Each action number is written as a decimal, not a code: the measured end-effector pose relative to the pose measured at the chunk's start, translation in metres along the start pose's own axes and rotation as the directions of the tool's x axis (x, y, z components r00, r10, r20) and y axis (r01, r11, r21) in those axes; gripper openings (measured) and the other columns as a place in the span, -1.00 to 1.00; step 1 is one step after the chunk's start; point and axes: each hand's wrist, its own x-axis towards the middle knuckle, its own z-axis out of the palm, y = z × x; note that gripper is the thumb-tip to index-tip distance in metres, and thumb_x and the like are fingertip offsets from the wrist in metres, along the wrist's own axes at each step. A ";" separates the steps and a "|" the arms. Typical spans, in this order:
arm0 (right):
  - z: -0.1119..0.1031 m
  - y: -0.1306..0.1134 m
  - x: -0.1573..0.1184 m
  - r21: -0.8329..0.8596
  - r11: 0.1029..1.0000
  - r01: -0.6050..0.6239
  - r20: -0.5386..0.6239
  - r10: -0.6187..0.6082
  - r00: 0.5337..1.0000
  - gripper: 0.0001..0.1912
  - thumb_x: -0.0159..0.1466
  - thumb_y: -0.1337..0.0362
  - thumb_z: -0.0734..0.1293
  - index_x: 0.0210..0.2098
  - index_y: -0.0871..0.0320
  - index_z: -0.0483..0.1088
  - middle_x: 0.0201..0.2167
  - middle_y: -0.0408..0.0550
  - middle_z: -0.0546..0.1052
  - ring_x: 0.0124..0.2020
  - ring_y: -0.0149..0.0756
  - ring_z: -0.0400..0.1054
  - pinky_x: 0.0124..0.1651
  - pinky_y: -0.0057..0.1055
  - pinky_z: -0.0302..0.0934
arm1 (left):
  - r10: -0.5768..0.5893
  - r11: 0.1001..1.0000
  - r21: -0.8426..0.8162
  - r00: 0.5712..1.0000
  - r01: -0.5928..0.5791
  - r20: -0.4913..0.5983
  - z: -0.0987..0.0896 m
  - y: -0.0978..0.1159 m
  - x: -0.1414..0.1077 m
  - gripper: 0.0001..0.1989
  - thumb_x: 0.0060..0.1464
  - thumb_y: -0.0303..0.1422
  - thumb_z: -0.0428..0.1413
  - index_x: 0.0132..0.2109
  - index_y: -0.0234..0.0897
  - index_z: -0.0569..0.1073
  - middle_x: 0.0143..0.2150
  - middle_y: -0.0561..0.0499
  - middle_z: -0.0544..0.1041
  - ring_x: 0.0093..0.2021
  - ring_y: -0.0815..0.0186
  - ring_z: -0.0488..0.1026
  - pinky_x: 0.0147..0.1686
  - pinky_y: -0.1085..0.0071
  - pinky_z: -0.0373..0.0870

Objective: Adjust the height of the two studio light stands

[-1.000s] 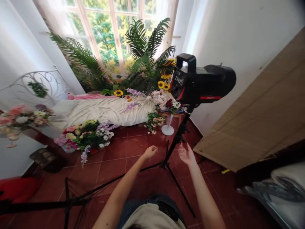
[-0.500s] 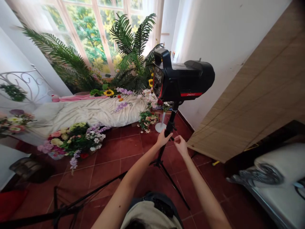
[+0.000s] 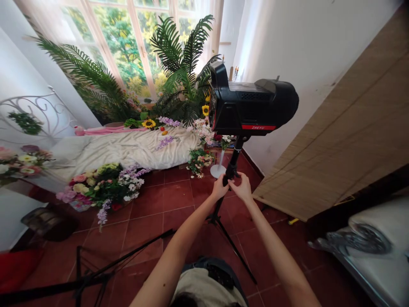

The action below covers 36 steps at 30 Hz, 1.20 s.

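Observation:
A black studio light (image 3: pixel 252 106) with a red stripe and a handle sits on top of a black light stand (image 3: pixel 217 208). My left hand (image 3: pixel 219 188) is wrapped round the stand's pole below the light. Close beside it, my right hand (image 3: pixel 242 186) is closed at the pole from the other side, its thumb against the pole and its fingers by a small clamp knob (image 3: pixel 236 174). The knob is partly hidden by my fingers. The stand's legs spread on the red tiled floor (image 3: pixel 179 196).
A bed with a cream cover (image 3: pixel 128 149) and bouquets of flowers (image 3: pixel 96 183) lies ahead, below palm fronds (image 3: pixel 172 55) and a window. Another black stand (image 3: pixel 96 273) lies low on the left. To the right are a woven blind (image 3: pixel 335 119) and a silver-framed seat (image 3: pixel 351 247).
My right hand has moved in from beside the pole to close against it near the knob. The light has turned slightly, showing less of its back panel. My left hand keeps its hold.

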 end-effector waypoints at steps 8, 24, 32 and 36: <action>0.015 0.003 0.011 0.107 0.987 -0.117 0.107 0.106 0.989 -0.54 0.02 -0.08 0.39 -0.29 0.18 0.47 -0.32 0.04 0.55 -0.29 -0.15 0.40 -0.17 -0.31 0.23 | 0.072 0.996 0.060 0.996 -0.068 -0.054 0.003 -0.003 -0.003 -0.62 0.02 -0.43 0.05 0.03 -0.25 0.30 -0.05 -0.11 0.45 -0.05 0.21 0.41 0.01 0.22 0.33; 0.010 -0.037 0.041 0.442 0.889 -0.121 -0.048 0.158 0.986 -0.53 -0.06 0.06 0.47 -0.26 0.25 0.45 -0.31 0.06 0.55 -0.28 -0.21 0.44 -0.11 -0.27 0.32 | 0.109 0.990 0.099 0.991 -0.101 -0.081 -0.005 0.010 -0.004 -0.66 0.14 -0.24 0.02 0.05 -0.22 0.32 0.00 -0.13 0.43 0.00 0.17 0.38 0.04 0.19 0.29; -0.023 -0.098 0.103 0.560 0.825 0.084 -0.159 0.008 0.987 -0.59 -0.04 0.09 0.49 -0.28 0.21 0.45 -0.29 -0.02 0.55 -0.25 -0.26 0.45 -0.06 -0.29 0.34 | 0.062 0.996 0.066 0.996 -0.057 -0.071 -0.008 0.010 -0.007 -0.64 0.16 -0.19 -0.01 0.06 -0.21 0.32 -0.03 -0.12 0.45 0.01 0.18 0.38 0.06 0.20 0.27; -0.034 -0.120 0.127 0.584 0.790 0.185 -0.218 -0.067 0.974 -0.61 0.00 0.08 0.48 -0.27 0.20 0.46 -0.29 -0.03 0.55 -0.21 -0.25 0.46 -0.02 -0.27 0.32 | 0.052 0.998 0.028 0.995 -0.050 -0.080 -0.005 0.008 -0.007 -0.66 0.18 -0.19 -0.05 0.06 -0.21 0.31 -0.01 -0.12 0.44 0.03 0.19 0.36 0.08 0.20 0.25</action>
